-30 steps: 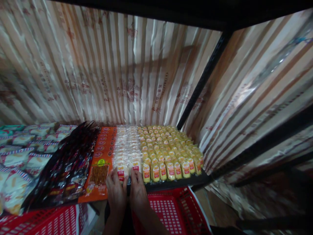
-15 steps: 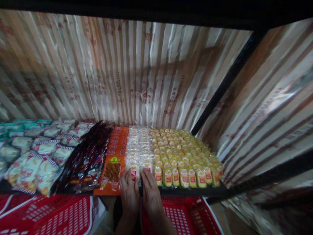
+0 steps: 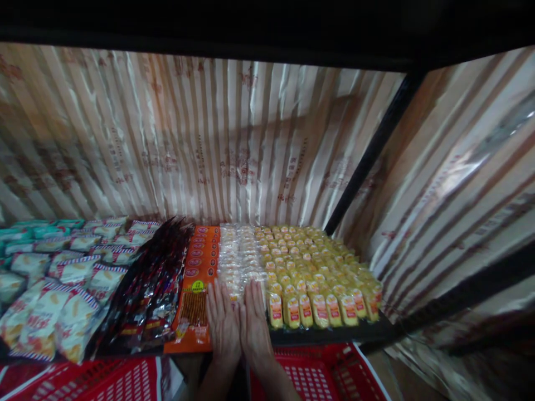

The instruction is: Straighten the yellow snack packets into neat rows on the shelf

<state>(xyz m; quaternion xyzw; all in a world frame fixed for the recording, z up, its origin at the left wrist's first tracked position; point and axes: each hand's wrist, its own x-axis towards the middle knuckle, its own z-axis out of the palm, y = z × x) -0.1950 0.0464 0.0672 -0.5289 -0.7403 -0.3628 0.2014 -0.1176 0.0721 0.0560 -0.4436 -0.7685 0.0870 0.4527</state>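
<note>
Side by side, my left hand [image 3: 224, 323] and my right hand [image 3: 254, 324] rest flat against the front of two rows of clear-wrapped white snack packs [image 3: 238, 250]. Fingers on both hands are stretched out, and neither grips anything; the packs right under them are mostly covered. Left of my left hand lies an orange snack bag [image 3: 195, 289] with brown sticks pictured on it. To the right of my right hand stand many rows of yellow wrapped cakes [image 3: 309, 278] with red and orange labels.
Dark glossy packets [image 3: 146, 289] and white striped-edge snack bags [image 3: 77, 317] fill the shelf's left part, with green packs [image 3: 37, 231] behind. Below the shelf edge [image 3: 326, 336] are red baskets [image 3: 309, 376]. A black frame bar [image 3: 371, 150] slants at the right, before striped sheeting [image 3: 234, 133].
Both hands have gone from curled fingertips on the front packs to flat, straightened fingers over them. The camera view has tilted up slightly, so the shelf sits lower.
</note>
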